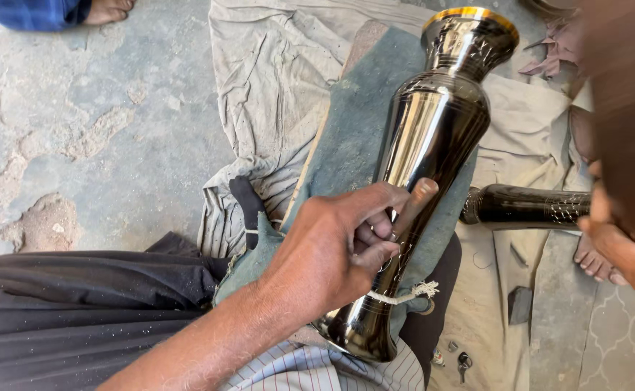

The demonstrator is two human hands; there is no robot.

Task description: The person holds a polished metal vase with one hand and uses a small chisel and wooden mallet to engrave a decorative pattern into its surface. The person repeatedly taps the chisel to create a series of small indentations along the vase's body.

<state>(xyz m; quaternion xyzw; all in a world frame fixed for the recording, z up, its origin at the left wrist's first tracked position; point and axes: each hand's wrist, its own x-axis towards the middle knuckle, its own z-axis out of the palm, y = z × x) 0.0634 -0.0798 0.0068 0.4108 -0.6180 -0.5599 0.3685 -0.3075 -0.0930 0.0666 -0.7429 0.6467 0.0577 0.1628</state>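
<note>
Fingers of our left hand curl against the tall dark polished metal vase with a gold rim, thumb pressed flat on its body, the grip closed around its narrow lower part. We see the vase lying tilted across a grey-blue cloth pad on our lap, a white string tied near its base. Our right hand is blurred at the edge beside a second dark metal vase; we cannot tell its grip.

Left hand curled, fingers bent, thumb extended; right forearm blurred.
</note>
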